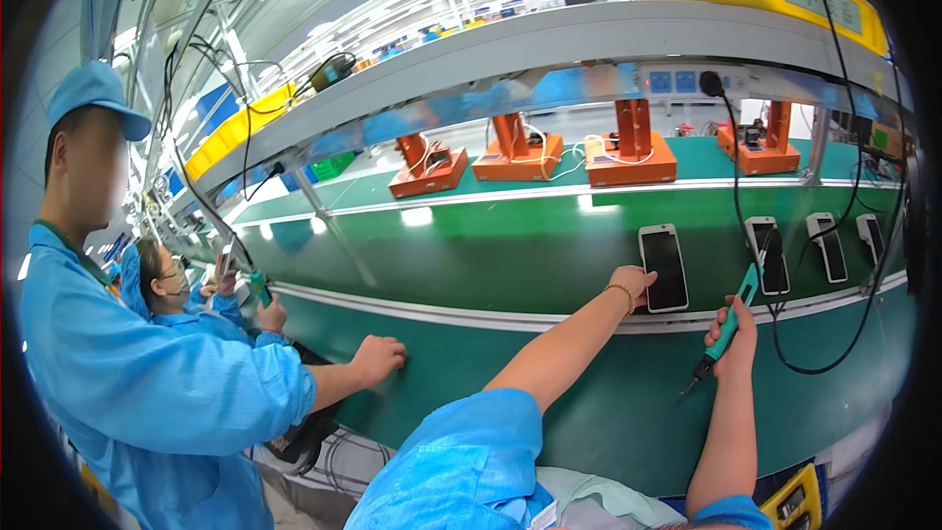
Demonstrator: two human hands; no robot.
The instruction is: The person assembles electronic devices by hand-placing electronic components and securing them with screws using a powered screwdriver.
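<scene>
Teal corded screwdriver fills the right hand, fingers clamped round it; the left hand touches a phone, grip unclear.

I can't tell whether the left hand grips or merely touches the white-framed device at the near edge of the green surface. The right hand hides the middle of the green screwdriver, whose upper end covers part of a second device. Black cables obscure others toward the surface's right end. The picture's lower edge cuts off a yellow tray, its contents too small for me to name.
</scene>
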